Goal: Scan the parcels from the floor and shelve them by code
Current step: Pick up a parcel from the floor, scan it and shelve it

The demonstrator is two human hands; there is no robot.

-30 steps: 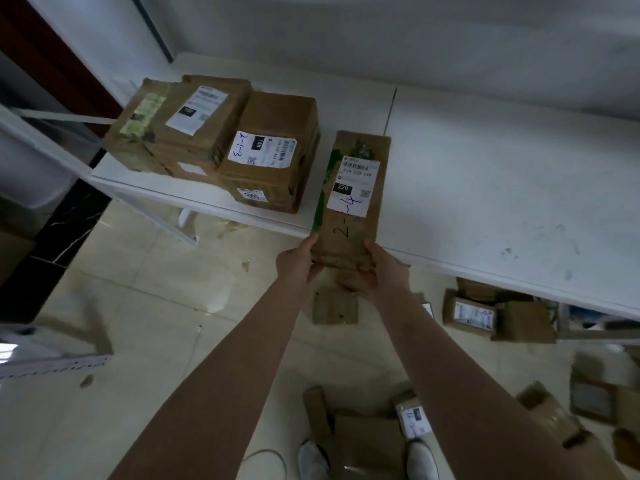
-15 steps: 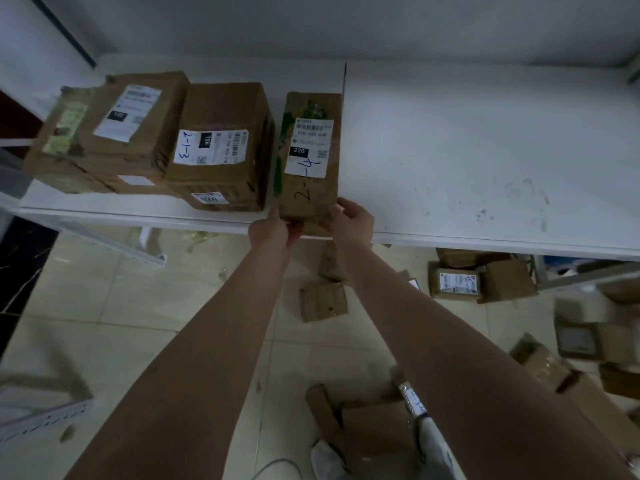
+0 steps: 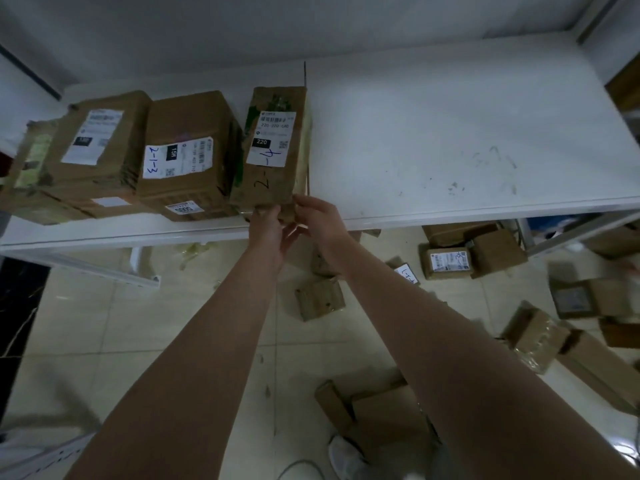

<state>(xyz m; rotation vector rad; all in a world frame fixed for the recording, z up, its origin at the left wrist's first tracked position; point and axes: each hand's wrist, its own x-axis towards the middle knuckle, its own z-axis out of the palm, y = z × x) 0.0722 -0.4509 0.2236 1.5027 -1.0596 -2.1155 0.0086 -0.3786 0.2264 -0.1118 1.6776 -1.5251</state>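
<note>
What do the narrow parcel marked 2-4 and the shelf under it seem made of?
Narrow brown parcel: matte cardboard, by its creased brown edges, with a white paper label. White shelf: smooth painted board or metal, scuffed grey; which, unclear.

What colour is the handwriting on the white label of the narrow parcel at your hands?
Blue, on the label of the narrow parcel; head view shows it best.
</note>
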